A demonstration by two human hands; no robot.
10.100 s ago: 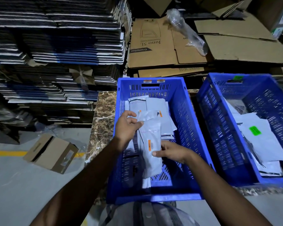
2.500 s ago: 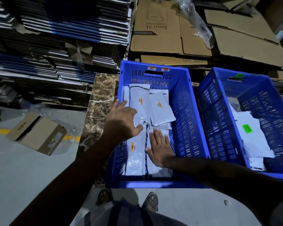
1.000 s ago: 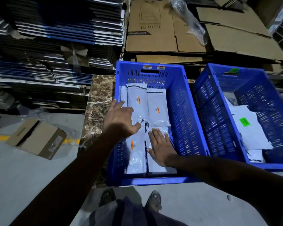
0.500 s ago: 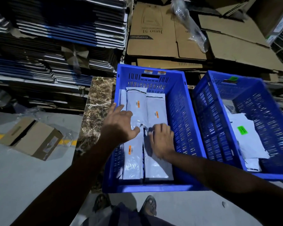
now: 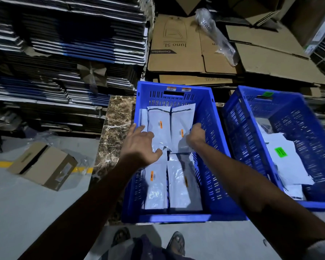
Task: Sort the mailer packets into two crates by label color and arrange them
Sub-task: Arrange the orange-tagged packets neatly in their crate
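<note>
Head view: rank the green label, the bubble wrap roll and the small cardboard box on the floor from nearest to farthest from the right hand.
1. Green label, in the right crate, just right of the right hand.
2. Bubble wrap roll, up on the flattened cartons behind.
3. Small cardboard box, far left on the floor.

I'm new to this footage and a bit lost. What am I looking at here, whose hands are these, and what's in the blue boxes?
This is one camera worn on a person's head, looking down at their own bare hands; no machine. The left hand rests spread on grey plastic mailer packets with orange labels inside the left blue plastic crate. The right hand curls its grip on a packet's edge. The right blue crate holds a packet with a green label. Flattened cardboard is stacked behind.
</note>
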